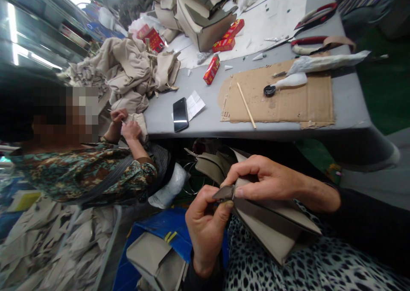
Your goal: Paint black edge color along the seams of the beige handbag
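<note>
A taupe leather bag (265, 227) rests on my lap over the spotted cloth, tilted to the right. Its upper left corner is pinched between my two hands. My left hand (208, 222) grips a small pointed tab of the bag between thumb and forefinger. From above, my right hand (265, 178) closes thumb and forefinger at the same corner, by a small metal piece (233, 192) whose kind I cannot make out. Both sets of fingertips nearly touch. Behind my hands lies another taupe leather piece (211, 165), partly hidden.
On the grey table (205, 124) are cardboard (285, 105), a wooden stick (246, 105), a white bottle (291, 81), a phone (180, 114), red boxes (212, 69), scissors (307, 45) and bags (198, 26). A blue bin (160, 222) holds bags below. A co-worker (86, 171) sits at left.
</note>
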### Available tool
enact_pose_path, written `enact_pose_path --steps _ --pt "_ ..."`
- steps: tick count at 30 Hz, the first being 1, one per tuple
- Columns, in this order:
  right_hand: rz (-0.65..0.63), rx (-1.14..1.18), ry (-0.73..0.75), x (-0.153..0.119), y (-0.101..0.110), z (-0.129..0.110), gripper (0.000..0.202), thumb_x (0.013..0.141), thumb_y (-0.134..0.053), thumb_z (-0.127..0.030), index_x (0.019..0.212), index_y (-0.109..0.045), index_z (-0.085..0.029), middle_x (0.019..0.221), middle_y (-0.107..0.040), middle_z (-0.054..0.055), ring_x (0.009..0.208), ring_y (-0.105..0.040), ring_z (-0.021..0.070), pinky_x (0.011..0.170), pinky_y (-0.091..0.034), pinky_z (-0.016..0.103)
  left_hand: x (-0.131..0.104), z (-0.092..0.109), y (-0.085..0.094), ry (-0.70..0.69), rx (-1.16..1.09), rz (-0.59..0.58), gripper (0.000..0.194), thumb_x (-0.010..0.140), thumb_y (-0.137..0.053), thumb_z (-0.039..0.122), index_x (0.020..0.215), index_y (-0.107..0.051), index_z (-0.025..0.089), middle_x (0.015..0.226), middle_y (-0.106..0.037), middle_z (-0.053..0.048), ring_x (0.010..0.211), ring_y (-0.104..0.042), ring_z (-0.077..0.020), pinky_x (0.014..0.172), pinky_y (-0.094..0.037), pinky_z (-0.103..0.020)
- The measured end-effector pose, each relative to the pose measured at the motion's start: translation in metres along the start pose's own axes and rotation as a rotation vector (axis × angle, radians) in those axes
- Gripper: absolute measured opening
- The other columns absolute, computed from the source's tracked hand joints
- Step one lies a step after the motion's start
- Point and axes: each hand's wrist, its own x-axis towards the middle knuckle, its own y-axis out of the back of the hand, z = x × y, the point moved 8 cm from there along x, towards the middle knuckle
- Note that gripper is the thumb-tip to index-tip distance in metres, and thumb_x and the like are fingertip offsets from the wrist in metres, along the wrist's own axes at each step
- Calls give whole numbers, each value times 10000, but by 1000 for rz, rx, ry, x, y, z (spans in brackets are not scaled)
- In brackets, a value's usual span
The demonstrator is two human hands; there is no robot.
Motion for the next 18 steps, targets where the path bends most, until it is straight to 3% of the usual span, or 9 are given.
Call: enact_pose_path --steps 18 --pt "16 -7 -33 -3 2 5 273 894 -655 -325 1040 -756 -118 757 -629 1 631 -453 107 547 -331 215 1 -2 -2 4 15 -44 84 845 -786 208 809 -713 184 792 -632 -2 714 -564 -149 672 -455 -239"
